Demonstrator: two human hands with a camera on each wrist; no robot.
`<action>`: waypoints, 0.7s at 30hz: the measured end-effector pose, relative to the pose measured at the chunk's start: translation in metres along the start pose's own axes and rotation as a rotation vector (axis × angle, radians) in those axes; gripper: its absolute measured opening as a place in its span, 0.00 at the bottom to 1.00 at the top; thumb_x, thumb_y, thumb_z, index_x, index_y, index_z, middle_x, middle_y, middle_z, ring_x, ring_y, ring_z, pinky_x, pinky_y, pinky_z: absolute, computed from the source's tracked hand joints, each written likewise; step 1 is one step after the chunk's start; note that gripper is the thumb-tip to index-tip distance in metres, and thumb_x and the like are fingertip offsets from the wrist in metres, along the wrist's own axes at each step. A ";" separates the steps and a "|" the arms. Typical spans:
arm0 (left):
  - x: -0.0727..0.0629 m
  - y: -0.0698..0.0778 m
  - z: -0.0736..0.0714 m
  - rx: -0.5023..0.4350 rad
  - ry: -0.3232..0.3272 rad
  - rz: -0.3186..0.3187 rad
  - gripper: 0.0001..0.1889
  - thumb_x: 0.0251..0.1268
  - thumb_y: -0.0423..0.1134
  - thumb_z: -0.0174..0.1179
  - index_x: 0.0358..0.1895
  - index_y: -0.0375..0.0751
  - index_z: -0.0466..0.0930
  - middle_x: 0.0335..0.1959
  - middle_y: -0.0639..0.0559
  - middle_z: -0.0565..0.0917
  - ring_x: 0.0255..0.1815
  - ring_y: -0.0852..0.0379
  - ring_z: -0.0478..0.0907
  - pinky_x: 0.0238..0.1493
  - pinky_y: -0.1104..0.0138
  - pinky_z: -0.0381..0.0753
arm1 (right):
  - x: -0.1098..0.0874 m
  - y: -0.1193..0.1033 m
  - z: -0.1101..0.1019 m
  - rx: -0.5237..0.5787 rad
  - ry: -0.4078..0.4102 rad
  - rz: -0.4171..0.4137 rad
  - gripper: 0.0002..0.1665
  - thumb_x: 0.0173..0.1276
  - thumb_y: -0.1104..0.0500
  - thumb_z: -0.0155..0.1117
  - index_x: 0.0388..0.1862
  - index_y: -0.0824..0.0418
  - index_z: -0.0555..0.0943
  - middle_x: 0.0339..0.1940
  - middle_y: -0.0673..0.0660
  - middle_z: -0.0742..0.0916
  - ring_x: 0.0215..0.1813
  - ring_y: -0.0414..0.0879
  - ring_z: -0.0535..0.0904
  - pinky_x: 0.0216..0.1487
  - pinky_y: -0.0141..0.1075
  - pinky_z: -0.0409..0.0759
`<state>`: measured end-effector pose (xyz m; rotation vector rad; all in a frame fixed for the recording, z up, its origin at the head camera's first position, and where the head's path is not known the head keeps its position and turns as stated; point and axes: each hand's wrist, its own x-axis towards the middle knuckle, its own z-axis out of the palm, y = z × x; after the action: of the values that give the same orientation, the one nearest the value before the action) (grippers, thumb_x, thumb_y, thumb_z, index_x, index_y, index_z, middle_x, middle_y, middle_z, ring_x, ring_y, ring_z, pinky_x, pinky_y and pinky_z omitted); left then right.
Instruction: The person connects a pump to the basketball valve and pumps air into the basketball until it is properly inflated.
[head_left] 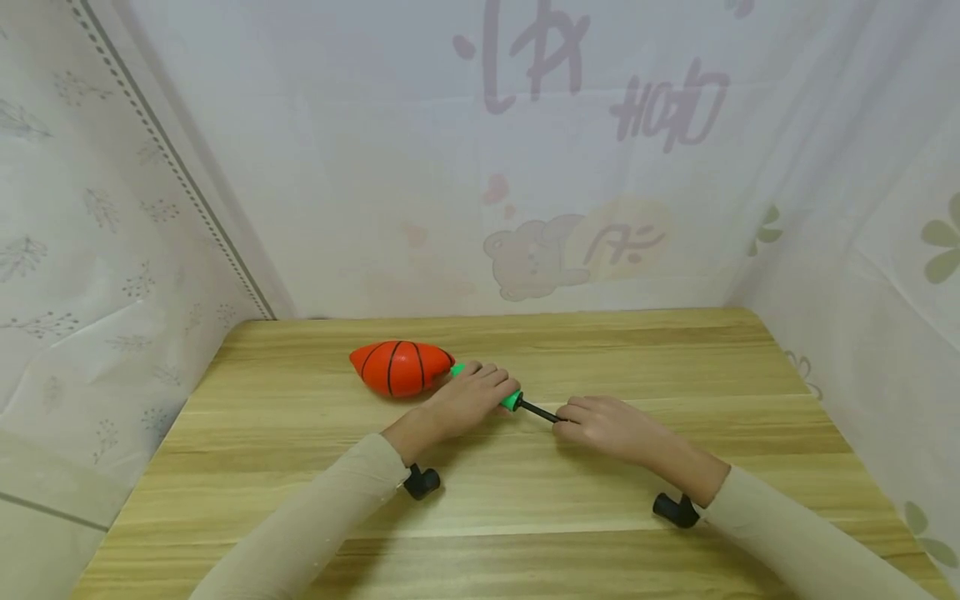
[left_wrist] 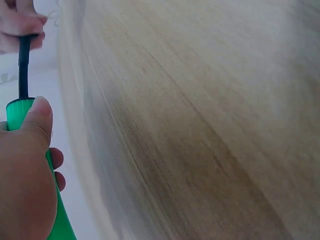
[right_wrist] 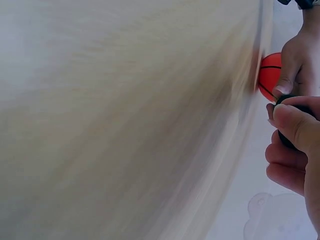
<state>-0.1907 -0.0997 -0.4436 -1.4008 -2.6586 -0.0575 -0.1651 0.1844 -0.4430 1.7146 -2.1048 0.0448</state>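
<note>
An orange-red ball with black basketball lines (head_left: 401,368), drawn out to a point at its left end, lies on the table left of my hands. Against its right end sits the green barrel of a hand pump (head_left: 511,401). My left hand (head_left: 467,402) wraps round that barrel, thumb lying along it in the left wrist view. A black rod (left_wrist: 23,75) extends from the barrel towards my right hand (head_left: 611,427), which grips the pump's black handle (right_wrist: 286,140). In the head view the fingers hide most of this handle.
The wood-grain table (head_left: 525,508) carries all of this. White printed cloth (head_left: 360,167) hangs behind it and along both sides. A small black wrist camera (head_left: 422,482) sits under the left wrist, another (head_left: 675,510) under the right.
</note>
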 end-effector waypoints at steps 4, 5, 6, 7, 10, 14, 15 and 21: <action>0.000 0.000 0.002 0.028 -0.005 0.001 0.15 0.75 0.49 0.58 0.57 0.48 0.74 0.46 0.55 0.77 0.52 0.54 0.73 0.59 0.59 0.71 | 0.014 0.003 0.005 0.017 -0.028 0.010 0.11 0.62 0.68 0.72 0.42 0.58 0.82 0.38 0.51 0.85 0.38 0.41 0.80 0.40 0.29 0.81; 0.000 0.000 0.002 0.033 -0.005 0.001 0.15 0.76 0.49 0.58 0.57 0.48 0.74 0.46 0.55 0.77 0.51 0.54 0.73 0.59 0.59 0.71 | 0.017 0.003 0.006 0.018 -0.035 0.013 0.12 0.61 0.68 0.73 0.41 0.58 0.82 0.37 0.50 0.85 0.37 0.41 0.79 0.39 0.29 0.80; -0.001 0.001 0.002 0.037 -0.005 0.001 0.15 0.76 0.49 0.58 0.57 0.48 0.74 0.46 0.55 0.77 0.51 0.54 0.73 0.58 0.59 0.71 | 0.020 0.003 0.007 0.020 -0.039 0.016 0.12 0.61 0.68 0.74 0.41 0.58 0.82 0.37 0.50 0.84 0.36 0.41 0.79 0.38 0.29 0.80; -0.001 0.001 0.002 0.038 -0.006 0.000 0.14 0.76 0.49 0.58 0.57 0.48 0.74 0.46 0.55 0.77 0.51 0.54 0.73 0.58 0.59 0.71 | 0.023 0.004 0.008 0.019 -0.043 0.018 0.12 0.61 0.67 0.74 0.40 0.58 0.82 0.37 0.50 0.84 0.36 0.41 0.79 0.38 0.29 0.80; -0.002 0.002 0.002 0.032 -0.018 -0.006 0.14 0.77 0.48 0.56 0.57 0.48 0.74 0.47 0.55 0.77 0.51 0.54 0.73 0.58 0.59 0.71 | 0.032 0.004 0.011 0.021 -0.045 0.026 0.10 0.63 0.66 0.73 0.39 0.57 0.82 0.35 0.49 0.84 0.34 0.40 0.77 0.36 0.28 0.78; -0.003 0.003 0.002 0.016 -0.034 0.000 0.14 0.78 0.49 0.54 0.57 0.48 0.74 0.48 0.55 0.78 0.53 0.54 0.73 0.60 0.58 0.70 | 0.039 0.005 0.014 0.025 -0.037 0.020 0.09 0.64 0.66 0.73 0.38 0.57 0.82 0.34 0.48 0.83 0.33 0.39 0.75 0.35 0.27 0.76; -0.003 0.002 0.001 0.015 -0.036 0.004 0.14 0.78 0.49 0.54 0.57 0.48 0.74 0.48 0.55 0.78 0.53 0.54 0.73 0.60 0.58 0.70 | 0.039 0.004 0.014 0.026 -0.034 0.019 0.09 0.63 0.67 0.73 0.38 0.57 0.82 0.34 0.48 0.83 0.33 0.39 0.75 0.36 0.27 0.76; -0.002 -0.001 -0.002 0.031 -0.044 0.016 0.13 0.79 0.50 0.52 0.56 0.48 0.74 0.45 0.57 0.76 0.52 0.56 0.73 0.61 0.61 0.71 | 0.035 0.003 0.014 0.027 -0.009 0.032 0.09 0.63 0.67 0.73 0.39 0.58 0.82 0.35 0.50 0.84 0.34 0.40 0.77 0.37 0.28 0.78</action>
<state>-0.1900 -0.1016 -0.4414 -1.4295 -2.6717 0.0161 -0.1770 0.1485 -0.4427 1.6998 -2.1473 0.0759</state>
